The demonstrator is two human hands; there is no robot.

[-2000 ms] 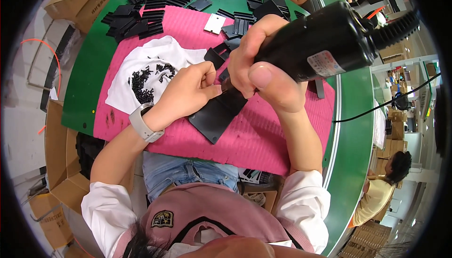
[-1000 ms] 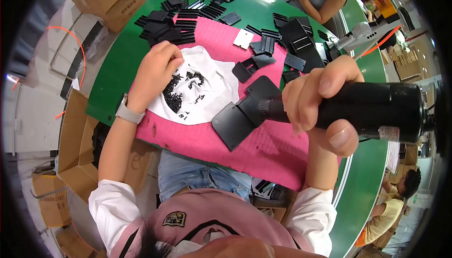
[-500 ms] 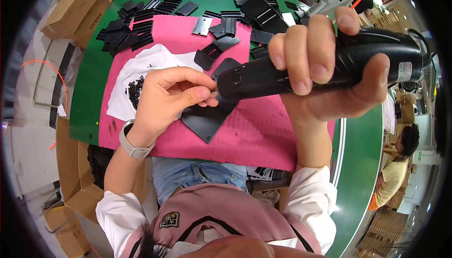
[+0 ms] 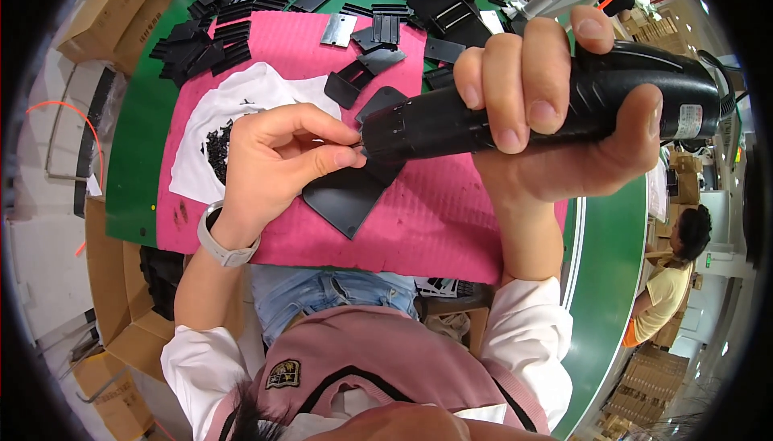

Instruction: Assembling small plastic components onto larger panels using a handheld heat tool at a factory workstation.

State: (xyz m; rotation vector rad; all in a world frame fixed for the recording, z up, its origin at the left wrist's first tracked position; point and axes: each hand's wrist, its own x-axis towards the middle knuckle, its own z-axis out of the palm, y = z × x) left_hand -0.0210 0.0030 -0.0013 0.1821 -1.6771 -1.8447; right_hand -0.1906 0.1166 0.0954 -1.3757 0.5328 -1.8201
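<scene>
My right hand (image 4: 531,111) is wrapped round a black electric screwdriver (image 4: 435,125), held level with its nose pointing left. My left hand (image 4: 290,147) pinches with thumb and forefinger right at the screwdriver's tip; what sits between the fingertips is too small to make out. Beneath lies a flat black plastic panel (image 4: 346,199), partly covered by the tool and my left fingers. A pile of small black screws (image 4: 216,151) rests on a white cloth (image 4: 262,83) left of my left hand, which partly hides it.
A pink foam mat (image 4: 435,224) covers part of the green table (image 4: 133,167). Black plastic parts (image 4: 193,47) and a silvery plate (image 4: 338,30) lie along its far side. Cardboard boxes (image 4: 121,26) stand at the left. Another person (image 4: 664,288) is at the far right.
The whole view has shifted slightly, with the table and parts a little further left and up. Both hands keep their hold, the screwdriver tip still at my left fingertips.
</scene>
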